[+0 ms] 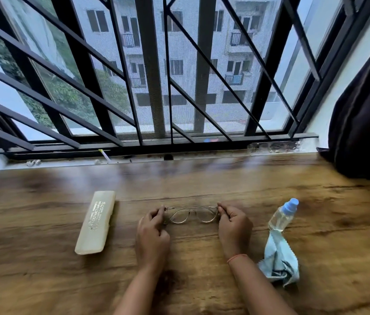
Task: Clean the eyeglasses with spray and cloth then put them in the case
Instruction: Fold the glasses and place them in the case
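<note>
Fingers (158, 215) of the left hand (153, 227) curl round the left end of a pair of eyeglasses (191, 215), pinching the frame at its hinge. The right hand (234, 225) pinches the right end the same way, thumb and fingertips closed on the metal. This is the head camera's view, looking down at a wooden desk (43, 280). The eyeglasses have a thin, pale frame with rounded clear lenses and sit at the middle of the desk, between the two hands. Whether they rest on the wood or are held just above it is not clear. An orange band (236, 258) circles the right wrist.

Toward the left edge of the desk lies a closed cream glasses case (95, 222), its length running from near edge to far edge. Toward the right edge is a clear spray bottle (283, 215) with a blue cap, its base touching a crumpled light blue cloth (278, 261) that lies just beside the right forearm.

Beyond the far edge stands a window with a black metal grille (150, 76), and a dark curtain (366, 110) hangs at the far right corner.
</note>
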Demonstrator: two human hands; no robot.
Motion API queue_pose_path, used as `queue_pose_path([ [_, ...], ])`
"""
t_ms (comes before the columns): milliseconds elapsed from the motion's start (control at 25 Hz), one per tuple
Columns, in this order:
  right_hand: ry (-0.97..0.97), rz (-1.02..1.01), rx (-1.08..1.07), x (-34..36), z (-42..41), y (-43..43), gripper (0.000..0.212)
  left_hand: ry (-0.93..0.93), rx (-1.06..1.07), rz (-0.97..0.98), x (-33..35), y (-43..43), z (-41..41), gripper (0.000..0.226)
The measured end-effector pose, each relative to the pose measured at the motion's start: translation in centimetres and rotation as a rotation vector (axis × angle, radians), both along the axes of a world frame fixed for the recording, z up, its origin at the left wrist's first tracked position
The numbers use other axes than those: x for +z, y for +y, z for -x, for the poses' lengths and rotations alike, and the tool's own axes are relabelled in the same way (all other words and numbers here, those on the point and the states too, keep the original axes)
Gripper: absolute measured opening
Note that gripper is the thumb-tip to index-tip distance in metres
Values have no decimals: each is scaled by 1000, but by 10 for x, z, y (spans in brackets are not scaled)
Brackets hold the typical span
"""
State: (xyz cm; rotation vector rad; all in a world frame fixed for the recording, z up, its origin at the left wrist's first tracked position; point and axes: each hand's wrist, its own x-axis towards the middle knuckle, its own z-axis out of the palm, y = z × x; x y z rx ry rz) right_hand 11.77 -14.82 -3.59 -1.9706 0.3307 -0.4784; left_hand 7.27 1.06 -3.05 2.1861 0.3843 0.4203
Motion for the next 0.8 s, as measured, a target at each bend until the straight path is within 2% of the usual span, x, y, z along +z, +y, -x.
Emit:
queue_pose_path([
  [200,-84,116,-16,0,-1,4,22,-4,6,-40,0,-1,0,62],
  [800,-27,100,-28,3,-1,5,27,-7,51,-46,4,-5,2,60],
])
